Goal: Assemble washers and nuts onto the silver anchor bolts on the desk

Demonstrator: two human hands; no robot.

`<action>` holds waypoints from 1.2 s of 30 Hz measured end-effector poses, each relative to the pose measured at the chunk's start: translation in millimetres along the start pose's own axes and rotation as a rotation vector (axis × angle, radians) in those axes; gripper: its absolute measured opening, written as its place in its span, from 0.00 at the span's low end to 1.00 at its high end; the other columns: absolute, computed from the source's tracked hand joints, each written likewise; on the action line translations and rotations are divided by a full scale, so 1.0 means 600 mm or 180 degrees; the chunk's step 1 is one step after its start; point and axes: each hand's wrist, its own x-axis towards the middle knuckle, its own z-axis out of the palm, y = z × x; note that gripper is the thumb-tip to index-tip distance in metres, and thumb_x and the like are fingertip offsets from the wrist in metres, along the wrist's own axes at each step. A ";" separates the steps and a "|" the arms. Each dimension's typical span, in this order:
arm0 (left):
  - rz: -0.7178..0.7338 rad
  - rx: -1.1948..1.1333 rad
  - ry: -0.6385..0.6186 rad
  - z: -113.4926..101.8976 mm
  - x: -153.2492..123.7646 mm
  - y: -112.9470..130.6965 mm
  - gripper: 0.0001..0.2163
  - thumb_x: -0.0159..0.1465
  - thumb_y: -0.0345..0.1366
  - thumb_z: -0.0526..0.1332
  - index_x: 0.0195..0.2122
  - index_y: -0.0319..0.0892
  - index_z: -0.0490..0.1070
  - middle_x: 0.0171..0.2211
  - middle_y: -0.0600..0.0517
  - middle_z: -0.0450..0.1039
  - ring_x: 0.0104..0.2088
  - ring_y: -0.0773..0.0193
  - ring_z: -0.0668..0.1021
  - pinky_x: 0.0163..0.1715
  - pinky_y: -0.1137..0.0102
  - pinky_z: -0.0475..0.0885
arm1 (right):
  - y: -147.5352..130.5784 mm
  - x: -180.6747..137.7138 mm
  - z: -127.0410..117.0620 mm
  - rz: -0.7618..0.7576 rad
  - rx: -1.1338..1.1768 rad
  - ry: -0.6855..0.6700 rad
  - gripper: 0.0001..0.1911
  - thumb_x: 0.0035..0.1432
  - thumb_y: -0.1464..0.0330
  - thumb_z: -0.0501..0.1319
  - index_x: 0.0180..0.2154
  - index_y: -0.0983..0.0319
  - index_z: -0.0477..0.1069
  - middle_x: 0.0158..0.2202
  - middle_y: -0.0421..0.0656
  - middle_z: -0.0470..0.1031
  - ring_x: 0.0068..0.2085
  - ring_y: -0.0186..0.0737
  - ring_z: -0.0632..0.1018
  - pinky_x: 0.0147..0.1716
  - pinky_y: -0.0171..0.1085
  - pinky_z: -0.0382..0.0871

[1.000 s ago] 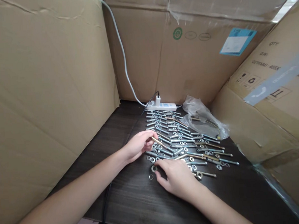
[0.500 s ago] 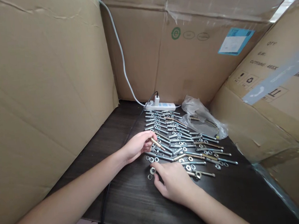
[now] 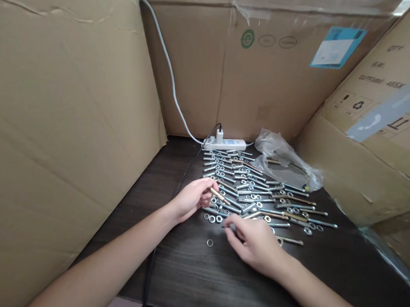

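My left hand [image 3: 197, 198] is closed around a brass-coloured expansion bolt [image 3: 219, 195], which points down to the right above the rows of hardware. Lower and to the right, my right hand [image 3: 254, 241] pinches a flat washer [image 3: 232, 227] between thumb and forefinger, seen nearly edge-on and partly hidden. A thin spring-washer-like ring [image 3: 209, 242] lies alone on the dark tabletop, left of that hand. Just beyond it sit a few nuts and washers [image 3: 212, 219]. Many silver and brass-coloured bolts with sleeves [image 3: 254, 193] spread out behind both hands; my right hand covers some.
A white power strip [image 3: 225, 144] with a plugged-in charger stands at the back. To its right lies a crumpled clear plastic bag [image 3: 281, 155]. Cardboard boxes [image 3: 200, 70] wall the table on three sides. A black cable [image 3: 150, 268] runs across the tabletop beneath my left forearm.
My right thumb and forefinger have picked up the flat washer from the table and moved slightly right with it. My left hand keeps hold of the bolt. The view has shifted a little.
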 end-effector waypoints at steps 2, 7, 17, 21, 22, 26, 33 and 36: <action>-0.0024 0.0031 0.0013 0.002 0.000 0.000 0.09 0.64 0.38 0.52 0.31 0.38 0.64 0.18 0.60 0.48 0.19 0.73 0.52 0.21 0.77 0.50 | 0.011 0.000 -0.009 0.0065 0.0235 0.0388 0.08 0.62 0.67 0.53 0.35 0.61 0.69 0.15 0.32 0.59 0.17 0.29 0.64 0.22 0.30 0.53; -0.0078 0.0187 -0.0120 0.006 -0.002 -0.002 0.11 0.64 0.40 0.52 0.31 0.38 0.64 0.19 0.59 0.48 0.19 0.73 0.50 0.21 0.76 0.48 | 0.024 -0.001 -0.018 -0.0015 0.0451 0.0822 0.10 0.63 0.65 0.55 0.34 0.62 0.71 0.16 0.33 0.57 0.17 0.29 0.63 0.21 0.29 0.55; -0.0083 0.0271 -0.0281 0.011 -0.008 -0.003 0.12 0.65 0.42 0.52 0.31 0.39 0.64 0.20 0.59 0.49 0.20 0.72 0.51 0.21 0.76 0.49 | 0.026 -0.001 -0.020 -0.0037 0.0503 0.0864 0.11 0.63 0.63 0.55 0.34 0.62 0.72 0.16 0.34 0.60 0.17 0.29 0.64 0.21 0.30 0.56; -0.0141 0.0255 -0.0466 0.011 -0.009 -0.004 0.12 0.65 0.42 0.52 0.31 0.39 0.64 0.20 0.59 0.48 0.20 0.72 0.50 0.21 0.76 0.48 | 0.026 -0.001 -0.019 -0.0058 0.0508 0.0870 0.09 0.62 0.63 0.57 0.36 0.62 0.71 0.17 0.33 0.58 0.17 0.29 0.64 0.21 0.30 0.57; -0.0155 0.0246 -0.0510 0.011 -0.009 -0.004 0.11 0.65 0.42 0.53 0.31 0.39 0.64 0.20 0.59 0.48 0.21 0.72 0.50 0.21 0.76 0.48 | 0.026 -0.002 -0.019 -0.0016 0.0536 0.0896 0.09 0.62 0.63 0.57 0.37 0.62 0.69 0.17 0.32 0.58 0.17 0.29 0.64 0.21 0.30 0.57; -0.0226 0.0280 -0.0561 0.011 -0.012 -0.001 0.11 0.64 0.41 0.53 0.31 0.38 0.64 0.20 0.59 0.48 0.21 0.72 0.51 0.22 0.75 0.48 | 0.023 -0.003 -0.019 0.0229 0.0732 0.1089 0.10 0.58 0.62 0.60 0.36 0.61 0.63 0.16 0.29 0.55 0.16 0.28 0.60 0.19 0.29 0.56; -0.0561 0.0137 -0.0618 0.013 -0.017 0.005 0.12 0.61 0.43 0.58 0.31 0.38 0.66 0.20 0.59 0.49 0.21 0.72 0.51 0.22 0.76 0.49 | 0.021 -0.006 -0.016 0.0023 0.0913 0.0834 0.10 0.60 0.64 0.57 0.28 0.61 0.66 0.16 0.32 0.56 0.17 0.28 0.59 0.19 0.29 0.54; -0.0594 0.0088 -0.0633 0.013 -0.017 0.006 0.11 0.61 0.42 0.58 0.31 0.38 0.66 0.20 0.59 0.50 0.21 0.72 0.51 0.22 0.76 0.49 | 0.020 -0.007 -0.014 0.0076 0.0989 0.0791 0.09 0.61 0.65 0.56 0.30 0.61 0.67 0.17 0.32 0.56 0.17 0.28 0.60 0.19 0.29 0.54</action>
